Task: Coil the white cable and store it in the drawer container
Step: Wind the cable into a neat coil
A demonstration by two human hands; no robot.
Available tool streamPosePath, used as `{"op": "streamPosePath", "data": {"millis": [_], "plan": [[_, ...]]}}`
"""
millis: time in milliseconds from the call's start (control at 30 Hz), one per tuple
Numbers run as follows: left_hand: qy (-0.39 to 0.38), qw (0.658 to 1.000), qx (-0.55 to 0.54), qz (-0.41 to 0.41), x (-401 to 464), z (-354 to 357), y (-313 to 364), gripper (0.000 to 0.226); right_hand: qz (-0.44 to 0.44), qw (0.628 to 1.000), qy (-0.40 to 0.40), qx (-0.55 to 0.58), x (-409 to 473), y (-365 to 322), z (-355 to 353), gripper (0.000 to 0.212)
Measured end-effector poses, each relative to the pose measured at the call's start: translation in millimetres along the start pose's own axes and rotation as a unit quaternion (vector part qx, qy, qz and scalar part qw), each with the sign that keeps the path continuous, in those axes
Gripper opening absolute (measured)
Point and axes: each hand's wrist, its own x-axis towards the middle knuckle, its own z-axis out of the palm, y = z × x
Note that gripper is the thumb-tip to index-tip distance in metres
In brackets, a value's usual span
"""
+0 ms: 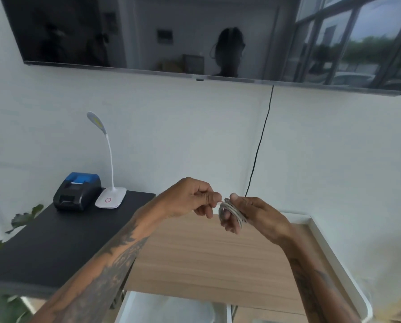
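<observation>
I find no words, brand names or numbers that I can read anywhere in front of me. The only sign is a small red ring on the white base of the desk lamp (110, 198), which stands on the black tabletop (55, 241). The black and blue printer (77, 191) beside the lamp has no lettering I can make out; its front is too small and soft to tell. The dark wall screen (195, 36) above shows only reflections, and the little tab at the middle of its lower edge carries no mark I can read.
</observation>
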Motion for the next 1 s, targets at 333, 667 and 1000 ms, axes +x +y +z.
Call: {"op": "streamPosePath", "data": {"millis": [333, 667, 1000], "plan": [[0.107, 0.976, -0.153, 0.113, -8.4, 50.7, 1.6, 0.029, -0.023, 0.946, 0.055, 0.32, -7.5, -8.2, 25.9, 0.049], [0.191, 0.972, -0.019, 0.138, -17.6, 65.1, -19.7, 0.034, 0.004, 0.945, 0.061, 0.322, -8.5, 7.9, 31.7, 0.047], [0.227, 0.947, 0.061, 0.218, -23.3, 61.4, -9.1, 0.024, -0.001, 0.92, 0.006, 0.393, -12.0, 1.8, 26.5, 0.039]]}}
